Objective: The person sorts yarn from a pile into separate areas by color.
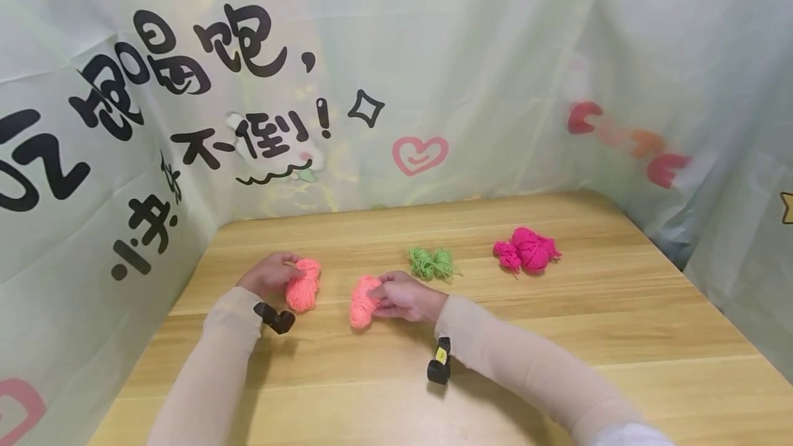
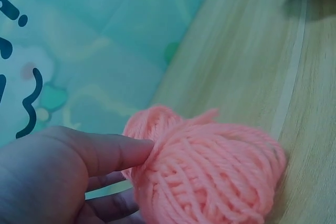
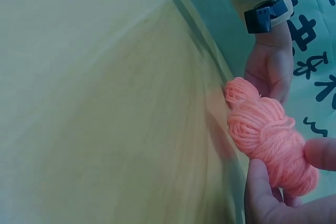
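On the left of the table, my left hand (image 1: 275, 274) pinches a coral-pink yarn bundle (image 1: 303, 286) near its top. The left wrist view shows the thumb (image 2: 123, 156) pressed into the strands, with the other fingers partly hidden behind. Just to the right, my right hand (image 1: 405, 296) grips a second coral-pink yarn bundle (image 1: 363, 303) from its right side. In the right wrist view, thumb and fingers stand on opposite sides of this bundle (image 3: 281, 153), and the left hand (image 3: 270, 69) shows beyond it.
A green yarn bundle (image 1: 430, 263) lies behind my right hand. Farther right sits a magenta yarn bundle (image 1: 531, 250) with a smaller lump at its left. A printed cloth (image 1: 495, 88) hangs along the back and sides of the wooden table (image 1: 619, 322).
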`<control>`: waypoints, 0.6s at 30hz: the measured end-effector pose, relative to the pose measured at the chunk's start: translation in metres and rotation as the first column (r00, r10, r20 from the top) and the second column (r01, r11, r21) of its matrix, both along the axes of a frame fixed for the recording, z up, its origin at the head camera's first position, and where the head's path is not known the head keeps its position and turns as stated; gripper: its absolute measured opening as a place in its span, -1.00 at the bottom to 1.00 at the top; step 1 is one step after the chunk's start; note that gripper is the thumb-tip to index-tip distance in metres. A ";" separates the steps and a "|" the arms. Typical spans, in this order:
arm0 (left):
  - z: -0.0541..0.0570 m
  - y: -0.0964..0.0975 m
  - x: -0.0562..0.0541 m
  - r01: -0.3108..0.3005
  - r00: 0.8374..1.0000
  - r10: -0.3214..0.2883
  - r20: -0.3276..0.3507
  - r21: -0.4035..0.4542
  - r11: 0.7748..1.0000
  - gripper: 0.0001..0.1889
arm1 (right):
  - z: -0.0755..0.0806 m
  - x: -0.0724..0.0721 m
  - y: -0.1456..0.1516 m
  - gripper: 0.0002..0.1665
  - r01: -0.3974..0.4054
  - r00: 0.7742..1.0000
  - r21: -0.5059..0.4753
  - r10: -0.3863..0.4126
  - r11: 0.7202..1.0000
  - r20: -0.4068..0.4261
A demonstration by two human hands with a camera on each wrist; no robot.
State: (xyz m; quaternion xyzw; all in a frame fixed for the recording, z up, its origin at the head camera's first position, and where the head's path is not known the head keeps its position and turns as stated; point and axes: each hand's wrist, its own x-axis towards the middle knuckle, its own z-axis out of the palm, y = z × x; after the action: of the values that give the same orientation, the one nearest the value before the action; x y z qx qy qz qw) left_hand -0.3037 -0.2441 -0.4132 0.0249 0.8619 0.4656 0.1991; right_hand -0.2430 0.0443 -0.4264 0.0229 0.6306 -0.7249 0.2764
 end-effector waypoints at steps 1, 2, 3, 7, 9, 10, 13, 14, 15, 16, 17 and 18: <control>-0.001 0.000 0.000 -0.007 1.000 0.007 0.003 -0.004 1.000 -0.58 | 0.000 -0.001 -0.002 -0.66 0.002 1.000 0.004 -0.002 1.000 -0.004; -0.001 -0.001 -0.001 -0.009 1.000 0.009 0.003 -0.013 1.000 -0.59 | 0.000 -0.003 -0.003 -0.65 0.006 1.000 0.004 -0.006 1.000 -0.002; -0.002 -0.001 -0.001 -0.012 1.000 0.012 -0.002 -0.026 1.000 -0.60 | 0.000 -0.004 -0.005 -0.64 0.010 1.000 0.006 -0.010 1.000 -0.002; -0.001 -0.001 0.000 -0.024 0.999 0.021 -0.029 -0.091 0.996 -0.63 | 0.000 -0.010 -0.012 -0.56 0.016 1.000 0.011 -0.016 1.000 -0.010; -0.001 0.000 0.000 -0.032 0.998 0.026 -0.049 -0.118 0.993 -0.63 | -0.001 -0.013 -0.016 -0.49 0.012 1.000 0.015 -0.012 1.000 -0.016; -0.001 0.000 -0.001 -0.034 0.998 0.028 -0.053 -0.123 0.992 -0.63 | -0.001 -0.014 -0.017 -0.46 0.012 1.000 0.017 -0.011 1.000 -0.021; -0.003 0.000 -0.002 -0.043 0.998 0.035 -0.061 -0.139 0.989 -0.63 | -0.003 -0.019 -0.022 -0.41 0.013 0.999 0.031 -0.012 0.999 -0.032; -0.004 -0.001 -0.003 -0.047 0.998 0.039 -0.057 -0.137 0.990 -0.63 | -0.004 -0.020 -0.023 -0.39 0.014 0.999 0.034 -0.012 0.999 -0.036; -0.004 -0.001 -0.003 -0.051 0.998 0.044 -0.052 -0.134 0.990 -0.63 | -0.005 -0.021 -0.025 -0.40 0.015 0.999 0.038 -0.013 0.999 -0.040; -0.004 -0.002 -0.003 -0.051 0.998 0.045 -0.048 -0.129 0.990 -0.63 | -0.005 -0.023 -0.027 -0.39 0.016 0.999 0.041 -0.014 0.999 -0.044; -0.004 -0.003 -0.003 -0.045 0.998 0.040 -0.049 -0.127 0.991 -0.62 | -0.006 -0.025 -0.029 -0.39 0.016 0.999 0.044 -0.014 0.999 -0.045; -0.004 -0.003 -0.003 -0.040 0.998 0.034 -0.049 -0.123 0.992 -0.62 | -0.006 -0.026 -0.031 -0.37 0.017 0.999 0.047 -0.014 0.999 -0.051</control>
State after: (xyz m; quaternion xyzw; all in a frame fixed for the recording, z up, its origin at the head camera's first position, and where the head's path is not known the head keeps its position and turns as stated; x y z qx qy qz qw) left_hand -0.3068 -0.2474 -0.4174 0.0074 0.8939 0.4142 0.1714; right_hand -0.2687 0.0138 -0.4320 0.0160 0.6543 -0.7121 0.2541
